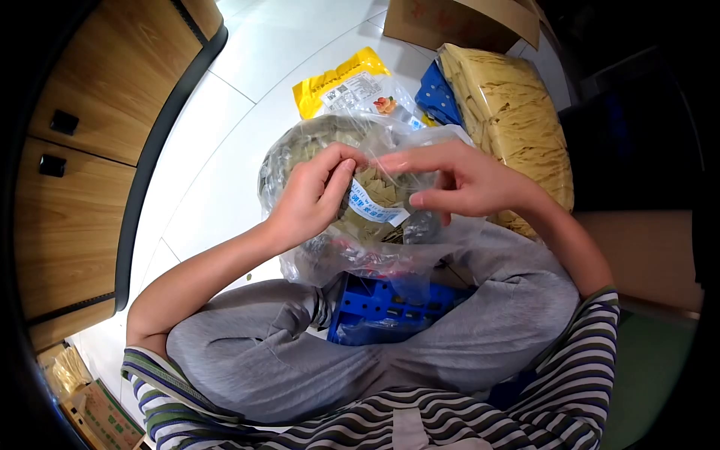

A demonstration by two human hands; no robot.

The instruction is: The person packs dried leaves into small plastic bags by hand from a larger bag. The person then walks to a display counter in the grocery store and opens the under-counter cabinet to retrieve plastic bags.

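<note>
A clear plastic bag (300,150) of dried greenish-brown leaves (379,184) stands between my knees, its mouth spread wide. A white strip with blue print (375,206) lies over the leaves. My left hand (315,191) is closed, thumb and fingers pinching what looks like thin clear plastic above the bag's mouth. Opposite it, my right hand (461,176) hovers over the bag's right side, index finger stretched towards the left fingertips and thumb apart. Whether the right fingertips touch the plastic I cannot tell. Beneath the bag is a blue plastic crate (382,307).
Behind the bag lies a yellow and clear printed packet (352,86). A large clear-wrapped pack of yellowish dried sheets (510,112) stands at the right, beside a blue dotted packet (439,94). A cardboard box (457,26) is at the back; wooden cabinets (82,172) line the left.
</note>
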